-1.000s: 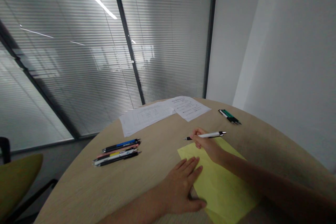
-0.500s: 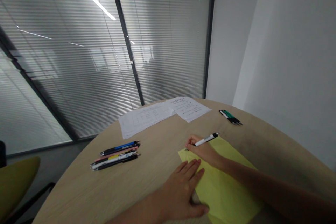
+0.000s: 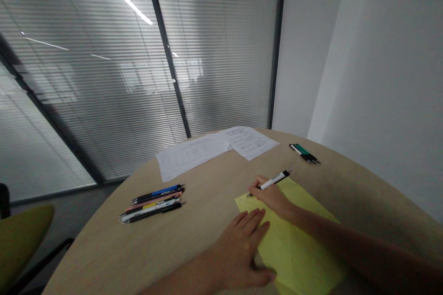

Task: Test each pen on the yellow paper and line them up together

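A yellow sheet of paper point(image 3: 297, 235) lies on the round wooden table point(image 3: 194, 239) in front of me. My left hand point(image 3: 238, 251) lies flat on the sheet's near left edge, fingers stretched out and holding nothing. My right hand point(image 3: 272, 196) is closed round a white pen with a black clip point(image 3: 275, 179). The pen slants up to the right, and its tip touches the sheet's far left corner.
Several pens point(image 3: 152, 203) lie in a row on the table to the left. Two white printed sheets point(image 3: 214, 147) lie at the far edge, and a few dark and green pens point(image 3: 304, 153) at the far right. A yellow-green chair point(image 3: 20, 239) stands at left.
A second ago my right hand held the pen level above the sheet. It has since tilted the pen and lowered its tip onto the sheet's far left corner. My left hand has stayed flat.
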Tool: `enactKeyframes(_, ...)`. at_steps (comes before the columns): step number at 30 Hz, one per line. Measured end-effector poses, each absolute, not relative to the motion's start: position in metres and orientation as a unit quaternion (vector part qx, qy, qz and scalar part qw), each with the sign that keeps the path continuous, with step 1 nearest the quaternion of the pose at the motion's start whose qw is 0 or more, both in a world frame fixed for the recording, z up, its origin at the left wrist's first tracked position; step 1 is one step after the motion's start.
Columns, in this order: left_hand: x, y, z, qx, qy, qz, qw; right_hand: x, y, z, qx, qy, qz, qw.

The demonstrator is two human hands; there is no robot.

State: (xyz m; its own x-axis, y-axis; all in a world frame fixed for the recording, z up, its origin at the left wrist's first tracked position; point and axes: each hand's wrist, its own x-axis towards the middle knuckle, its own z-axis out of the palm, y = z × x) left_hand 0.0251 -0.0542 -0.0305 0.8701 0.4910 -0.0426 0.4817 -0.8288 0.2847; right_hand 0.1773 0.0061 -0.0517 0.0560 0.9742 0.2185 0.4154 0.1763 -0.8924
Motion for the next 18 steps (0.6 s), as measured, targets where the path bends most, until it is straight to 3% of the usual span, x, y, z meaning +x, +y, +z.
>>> enactKeyframes(11, 0.024, -0.053, -0.03, 0.953, 0.257, 0.024, 0.159, 0.19, 0.005, -0.024, -0.501, -0.566, 0.433, 0.491)
enactKeyframes(15, 0.023, -0.053, -0.032, 0.956, 0.253, 0.031, 0.144, 0.194, 0.005, -0.012, -0.472, -0.642, 0.367, 0.48)
enactKeyframes(18, 0.024, -0.053, -0.032, 0.956, 0.239, 0.113, 0.128, 0.196, 0.002, -0.009, -0.487, -0.689, 0.296, 0.448)
